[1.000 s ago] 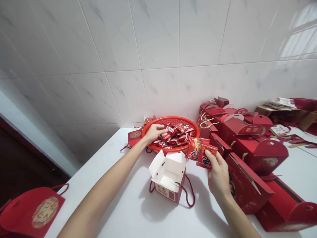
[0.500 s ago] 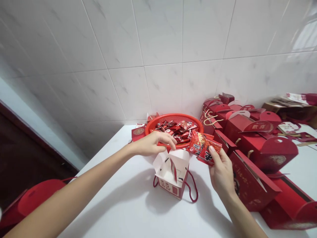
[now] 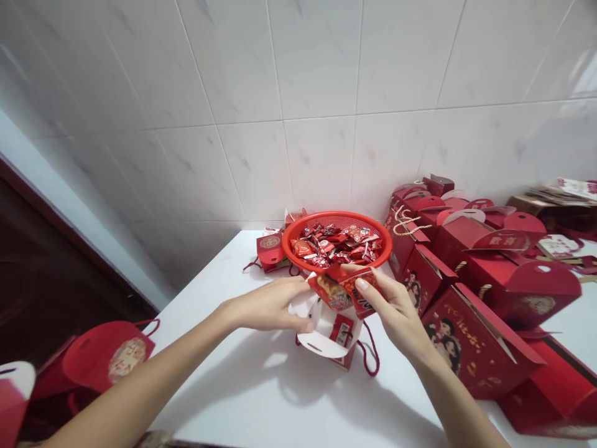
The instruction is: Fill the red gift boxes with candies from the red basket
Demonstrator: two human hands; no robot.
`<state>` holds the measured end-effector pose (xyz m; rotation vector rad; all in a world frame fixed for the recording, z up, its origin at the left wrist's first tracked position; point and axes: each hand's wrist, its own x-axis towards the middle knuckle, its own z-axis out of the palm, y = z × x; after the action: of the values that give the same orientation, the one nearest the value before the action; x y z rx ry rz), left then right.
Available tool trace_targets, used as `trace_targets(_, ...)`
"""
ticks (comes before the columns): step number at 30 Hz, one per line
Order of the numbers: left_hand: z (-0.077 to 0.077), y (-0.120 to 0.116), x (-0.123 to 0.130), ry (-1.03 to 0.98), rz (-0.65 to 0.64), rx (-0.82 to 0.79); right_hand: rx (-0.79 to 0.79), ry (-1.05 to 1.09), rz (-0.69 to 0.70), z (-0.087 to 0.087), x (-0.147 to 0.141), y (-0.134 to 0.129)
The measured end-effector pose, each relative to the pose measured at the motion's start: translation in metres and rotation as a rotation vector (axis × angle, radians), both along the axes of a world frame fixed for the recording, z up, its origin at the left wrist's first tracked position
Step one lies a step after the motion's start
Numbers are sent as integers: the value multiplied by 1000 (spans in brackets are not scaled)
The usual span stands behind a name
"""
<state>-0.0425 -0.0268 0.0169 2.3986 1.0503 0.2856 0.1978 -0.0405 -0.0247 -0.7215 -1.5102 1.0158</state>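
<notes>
A small gift box (image 3: 342, 361) with a white inside and dark red cord handles stands open-topped on the table. At its left side is my left hand (image 3: 275, 305), the thumb on a white flap and the fingers behind, closed on the box. Over the box my right hand (image 3: 392, 305) pinches red snack packets (image 3: 357, 292), fanned side by side. Inside the box lies a red packet (image 3: 342, 328). Just behind is a red plastic basket (image 3: 385, 252) filled with red-wrapped sweets (image 3: 326, 242).
Several red gift boxes (image 3: 494, 261) crowd the right side of the white table (image 3: 209, 398). A small red box (image 3: 270, 247) stands left of the basket. More red boxes (image 3: 102, 354) are at the lower left. A tiled wall (image 3: 317, 155) rises behind.
My left hand has come down from the basket's edge to the box's flap. The packets in my right hand have moved left, over the box. A front flap now folds outward.
</notes>
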Motion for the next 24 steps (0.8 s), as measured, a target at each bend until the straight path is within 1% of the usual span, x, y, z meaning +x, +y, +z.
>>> trace_targets(2, -5, 2, -2, -51, 35, -62, -2, -17, -36, 1, -1, 1)
trace_targets(5, -9, 4, -3, -73, 102, -137, 2, 13, -164, -1, -2, 4)
trace_targets(7, -11, 4, -3, -96, 108, -159, -1, 44, -222, 0, -4, 4)
trace_targets(8, -11, 3, -2, -111, 109, -166, -6, 58, -224, 1, -6, 4)
trace_targets(10, -12, 3, -1, -141, 95, -184, -12, 55, -168, 4, -12, 2)
trace_targets(12, -13, 2, 0, -169, 62, -209, -2, -15, -81, 6, -17, 1)
trace_targets(14, -14, 3, 0, -177, 53, -221, 31, -131, -63, 5, -20, 0)
trace_targets(17, -16, 3, -1, -139, 90, -229, 103, -254, -197, -1, -17, 1)
trace_targets(20, -18, 3, -2, -121, 116, -241, 144, -257, -320, -11, -7, 3)
trace_targets(22, -18, 2, -3, -119, 137, -223, 158, -244, -365, -17, 1, 4)
trace_targets(24, -18, 1, -2, -113, 157, -173, 179, -248, -396, -24, 7, 4)
